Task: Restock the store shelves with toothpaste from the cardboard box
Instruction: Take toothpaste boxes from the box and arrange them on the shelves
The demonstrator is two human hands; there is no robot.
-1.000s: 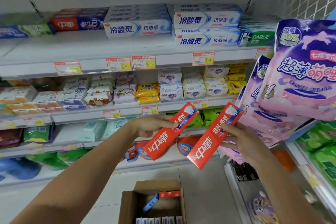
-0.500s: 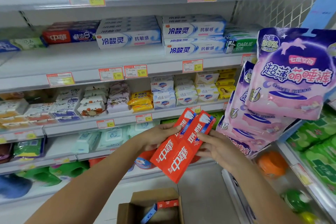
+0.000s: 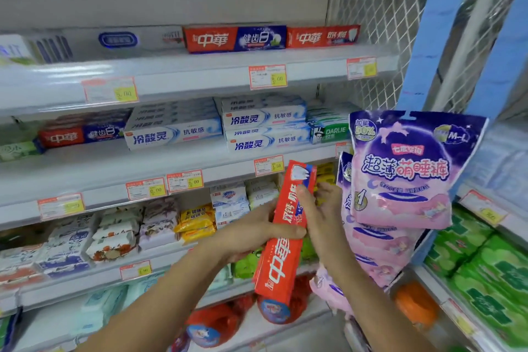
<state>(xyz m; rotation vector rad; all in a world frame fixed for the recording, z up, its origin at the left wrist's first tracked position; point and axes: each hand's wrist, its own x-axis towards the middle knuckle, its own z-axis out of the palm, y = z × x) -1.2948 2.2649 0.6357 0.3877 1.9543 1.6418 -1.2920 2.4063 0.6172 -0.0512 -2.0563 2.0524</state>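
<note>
You now have the two red toothpaste boxes (image 3: 281,263) pressed together as one stack, and only the front one shows its face. A second ago they were apart, one in each hand, and half a second ago they lay side by side. The stack stands almost upright in front of the soap shelf, with its top leaning a little toward 1 o'clock.

Your left hand (image 3: 251,233) grasps the middle of the stack from 9 o'clock, with the thumb across the red front. Your right hand (image 3: 321,220) holds the upper part from 3 o'clock, with the thumb on the front and the fingers (image 3: 328,190) curled behind.

I judge that this joining prepares you to place both boxes in one move.

Your head is also raised. The top shelf (image 3: 200,71) is now in view, and on it at 1 o'clock lies a matching red carton (image 3: 323,36) of the same design, with free space around it. This looks like the right place for the stack. The cardboard box, which was at 6 o'clock before, is out of view now. The purple packs (image 3: 405,174) hang near your right hand at 3 o'clock.
</note>
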